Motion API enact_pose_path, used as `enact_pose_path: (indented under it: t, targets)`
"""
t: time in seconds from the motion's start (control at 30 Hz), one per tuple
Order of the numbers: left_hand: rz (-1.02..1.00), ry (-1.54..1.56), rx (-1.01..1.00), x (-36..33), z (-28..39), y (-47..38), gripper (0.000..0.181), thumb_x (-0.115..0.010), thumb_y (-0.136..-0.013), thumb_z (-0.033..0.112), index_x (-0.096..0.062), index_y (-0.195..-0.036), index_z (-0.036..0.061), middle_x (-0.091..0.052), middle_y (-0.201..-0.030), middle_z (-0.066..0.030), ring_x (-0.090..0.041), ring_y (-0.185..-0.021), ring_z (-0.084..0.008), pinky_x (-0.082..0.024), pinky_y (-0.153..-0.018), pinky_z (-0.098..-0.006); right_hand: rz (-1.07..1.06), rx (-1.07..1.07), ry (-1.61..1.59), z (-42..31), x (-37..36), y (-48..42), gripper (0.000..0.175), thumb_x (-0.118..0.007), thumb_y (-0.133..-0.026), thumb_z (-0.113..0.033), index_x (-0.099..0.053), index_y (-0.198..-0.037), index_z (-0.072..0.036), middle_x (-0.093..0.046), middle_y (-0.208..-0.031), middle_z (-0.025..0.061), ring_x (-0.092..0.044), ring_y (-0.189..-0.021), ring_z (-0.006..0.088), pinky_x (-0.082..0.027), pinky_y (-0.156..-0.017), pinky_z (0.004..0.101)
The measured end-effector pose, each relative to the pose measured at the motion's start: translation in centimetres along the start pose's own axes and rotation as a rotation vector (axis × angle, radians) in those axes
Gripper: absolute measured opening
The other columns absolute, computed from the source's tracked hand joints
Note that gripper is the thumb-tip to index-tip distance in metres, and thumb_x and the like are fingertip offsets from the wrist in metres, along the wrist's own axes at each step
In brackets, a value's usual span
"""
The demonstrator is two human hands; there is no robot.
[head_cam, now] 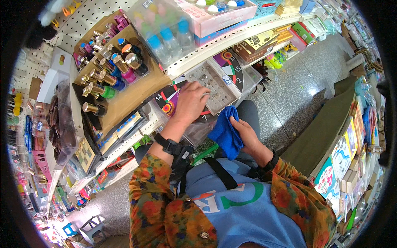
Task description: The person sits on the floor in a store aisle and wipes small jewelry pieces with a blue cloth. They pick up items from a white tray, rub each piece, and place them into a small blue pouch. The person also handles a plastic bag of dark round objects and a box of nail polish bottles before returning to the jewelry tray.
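Note:
My left hand is over the left edge of a shallow tray, its fingers bent towards the contents. Whether the fingertips pinch one of the small pieces cannot be made out. Several tiny shiny pieces, perhaps stud earrings, sit in the tray. My right hand grips a folded blue cloth, which hangs just below the tray's near corner. Beneath the tray lies a dartboard with numbers round its rim, partly covered by the tray and my left arm.
A cardboard box of nail polish bottles stands at the left on a perforated metal shelf. Behind it are clear plastic bottles with blue caps and a pink box. Stacked goods line the aisle's right side, beyond the speckled floor.

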State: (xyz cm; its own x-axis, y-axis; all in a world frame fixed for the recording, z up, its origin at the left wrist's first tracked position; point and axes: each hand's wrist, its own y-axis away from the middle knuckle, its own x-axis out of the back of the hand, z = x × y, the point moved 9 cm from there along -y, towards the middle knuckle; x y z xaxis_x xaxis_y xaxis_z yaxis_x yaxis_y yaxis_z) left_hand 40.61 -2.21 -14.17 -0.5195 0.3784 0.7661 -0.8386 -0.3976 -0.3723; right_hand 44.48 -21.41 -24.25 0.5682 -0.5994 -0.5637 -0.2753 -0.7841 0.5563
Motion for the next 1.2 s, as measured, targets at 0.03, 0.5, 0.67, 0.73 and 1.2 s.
enact_pose_path:
  t: [0.03,0.5,0.67,0.73,1.2]
  targets:
    - [-0.018,-0.02,-0.026,-0.6,0.5,-0.2,0.014,-0.074,-0.083,0.014,-0.075,-0.096,0.009,-0.065,-0.094,-0.0092,-0.062,-0.099,-0.0311,-0.05,-0.091,-0.0418,0.009,0.012,0.006,-0.1,0.1,0.1,0.037,-0.055,-0.107,-0.035,-0.061,-0.128,-0.004,-0.072,-0.108,0.0061,-0.071,-0.09,0.0159,-0.06,-0.08,0.0328]
    - [-0.155,-0.144,-0.107,-4.8,1.6,-1.7,0.017,-0.072,-0.085,0.016,-0.076,-0.101,0.0106,-0.065,-0.098,-0.0081,-0.06,-0.103,-0.0314,-0.046,-0.09,-0.0445,0.023,0.047,-0.071,-0.4,1.1,0.9,0.035,-0.058,-0.106,-0.034,-0.061,-0.122,-0.003,-0.072,-0.104,0.007,-0.072,-0.085,0.0169,-0.061,-0.077,0.0334]
    - [-0.101,-0.074,-0.108,-4.5,1.2,-1.6,0.014,-0.073,-0.085,0.016,-0.076,-0.098,0.0104,-0.068,-0.096,-0.0075,-0.062,-0.102,-0.0298,-0.046,-0.09,-0.0435,0.022,0.037,-0.049,-0.1,1.5,0.6,0.034,-0.056,-0.107,-0.034,-0.061,-0.121,-0.003,-0.072,-0.103,0.0067,-0.072,-0.085,0.0168,-0.061,-0.077,0.0336]
    - [-0.096,-0.014,-0.06,-4.4,0.7,-1.5,0.014,-0.074,-0.084,0.017,-0.076,-0.096,0.0103,-0.069,-0.098,-0.007,-0.063,-0.102,-0.0281,-0.047,-0.091,-0.0423,0.015,0.041,-0.051,-0.1,1.6,0.6,0.034,-0.056,-0.107,-0.033,-0.061,-0.122,-0.003,-0.073,-0.104,0.0068,-0.072,-0.086,0.0168,-0.061,-0.078,0.0335]
    - [-0.02,0.648,0.224,0.7,2.8,2.2,0.02,-0.077,-0.086,0.003,-0.076,-0.106,0.0045,-0.071,-0.098,-0.0067,-0.068,-0.093,-0.0164,-0.053,-0.082,-0.0287,0.009,0.212,-0.009,-6.4,-1.5,1.3,0.041,-0.055,-0.107,-0.036,-0.06,-0.128,-0.002,-0.072,-0.11,0.0076,-0.071,-0.091,0.0163,-0.059,-0.081,0.0321]
